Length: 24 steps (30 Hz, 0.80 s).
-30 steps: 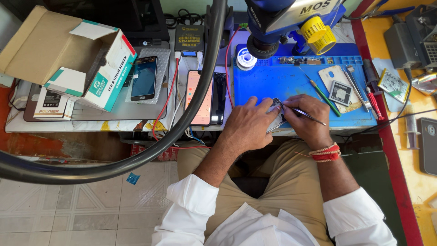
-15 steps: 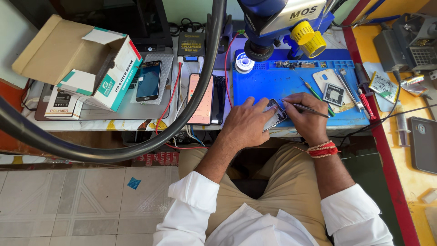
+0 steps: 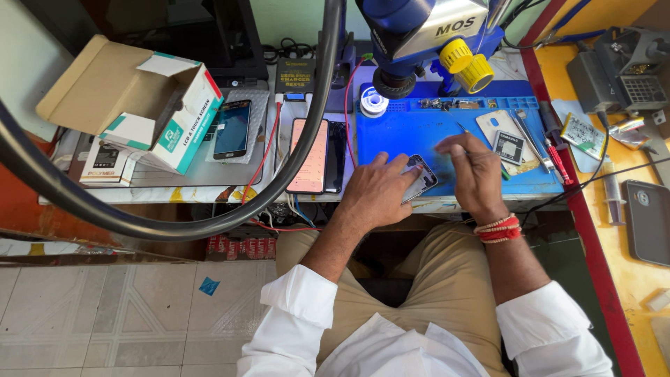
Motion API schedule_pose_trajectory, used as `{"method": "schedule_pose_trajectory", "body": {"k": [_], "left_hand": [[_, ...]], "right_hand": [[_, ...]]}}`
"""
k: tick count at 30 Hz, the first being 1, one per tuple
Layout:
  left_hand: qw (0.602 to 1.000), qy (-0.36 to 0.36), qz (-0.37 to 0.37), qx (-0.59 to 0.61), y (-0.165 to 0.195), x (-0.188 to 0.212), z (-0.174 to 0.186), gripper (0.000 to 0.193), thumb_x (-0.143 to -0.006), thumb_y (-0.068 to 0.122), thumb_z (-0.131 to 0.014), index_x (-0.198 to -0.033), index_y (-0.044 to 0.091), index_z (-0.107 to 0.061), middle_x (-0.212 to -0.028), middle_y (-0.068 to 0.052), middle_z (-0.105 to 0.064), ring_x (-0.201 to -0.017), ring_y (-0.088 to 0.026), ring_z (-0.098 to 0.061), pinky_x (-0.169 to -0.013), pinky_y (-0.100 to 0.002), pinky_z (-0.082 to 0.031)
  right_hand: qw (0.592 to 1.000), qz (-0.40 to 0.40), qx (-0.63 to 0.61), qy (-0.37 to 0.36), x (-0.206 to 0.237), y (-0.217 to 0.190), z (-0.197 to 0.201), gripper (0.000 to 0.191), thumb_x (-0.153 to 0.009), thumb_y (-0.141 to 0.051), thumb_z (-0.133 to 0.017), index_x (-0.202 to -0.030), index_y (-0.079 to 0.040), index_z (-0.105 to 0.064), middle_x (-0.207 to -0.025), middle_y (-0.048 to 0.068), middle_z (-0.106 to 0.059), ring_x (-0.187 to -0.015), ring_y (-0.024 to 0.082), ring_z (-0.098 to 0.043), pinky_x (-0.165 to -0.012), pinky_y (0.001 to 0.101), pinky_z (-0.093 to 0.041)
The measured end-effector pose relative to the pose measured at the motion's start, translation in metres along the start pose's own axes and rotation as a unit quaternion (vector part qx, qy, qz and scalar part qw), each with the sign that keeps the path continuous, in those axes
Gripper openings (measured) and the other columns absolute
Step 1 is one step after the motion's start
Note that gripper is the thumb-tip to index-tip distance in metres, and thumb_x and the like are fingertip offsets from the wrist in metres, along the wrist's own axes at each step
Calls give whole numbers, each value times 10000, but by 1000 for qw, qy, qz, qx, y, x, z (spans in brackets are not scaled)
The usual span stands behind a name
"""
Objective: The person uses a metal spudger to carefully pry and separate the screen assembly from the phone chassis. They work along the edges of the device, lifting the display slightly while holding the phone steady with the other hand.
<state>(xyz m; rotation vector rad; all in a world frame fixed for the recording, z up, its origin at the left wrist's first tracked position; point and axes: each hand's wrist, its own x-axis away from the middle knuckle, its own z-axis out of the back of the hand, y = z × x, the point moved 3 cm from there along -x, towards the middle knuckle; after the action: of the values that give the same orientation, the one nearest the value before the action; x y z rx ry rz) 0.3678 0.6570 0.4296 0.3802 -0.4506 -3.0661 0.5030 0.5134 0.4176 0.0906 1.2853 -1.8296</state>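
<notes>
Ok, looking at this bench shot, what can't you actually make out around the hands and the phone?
Head view only:
- Right hand: motion-blurred, so the thin tool it holds cannot be identified.
- Small phone: mostly covered by the left hand; its condition is unclear.
- Parts along the blue mat top edge: too small to identify.
- Microscope: cut off by the top edge.
- Dark phone: cut off by the right edge.

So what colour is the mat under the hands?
Blue: the mat shows best in the head view.
</notes>
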Motion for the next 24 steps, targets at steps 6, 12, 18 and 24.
{"method": "schedule_pose_trajectory", "body": {"k": [6,12,18,24], "left_hand": [[996,83,-26,-15,8,12,7,571,-662,279,-834,-1190,87,-728,-1096,-98,-641,-1021,-330,-623,-764,-465,-587],[997,69,-18,-3,16,26,4,493,-701,253,-814,-1155,76,-738,-1107,-89,-654,-1031,-318,-629,-749,-463,-590],[998,61,-16,-4,26,36,4,344,-688,271,-814,-973,84,-766,-1048,-93,-671,-1022,-318,-634,-754,-473,-593],[998,64,-18,13,32,46,6,326,-691,283,-813,-925,65,-751,-1068,-107,-648,-1002,-327,-630,-712,-480,-591]], "right_hand": [[976,19,203,-76,-18,-18,-9,190,-903,-167,-752,-1032,-27,-752,-912,149,-732,-805,307,-700,-731,421,-556],[964,-26,236,-118,-9,-21,-13,133,-844,-193,-777,-899,-72,-775,-852,126,-735,-752,319,-706,-733,441,-556],[923,72,358,-124,6,-36,-20,132,-879,-180,-736,-887,-53,-702,-908,146,-709,-784,374,-679,-697,482,-538],[965,56,245,-74,18,-34,-13,162,-872,-127,-712,-969,-8,-660,-921,183,-696,-797,391,-671,-704,482,-532]]}}
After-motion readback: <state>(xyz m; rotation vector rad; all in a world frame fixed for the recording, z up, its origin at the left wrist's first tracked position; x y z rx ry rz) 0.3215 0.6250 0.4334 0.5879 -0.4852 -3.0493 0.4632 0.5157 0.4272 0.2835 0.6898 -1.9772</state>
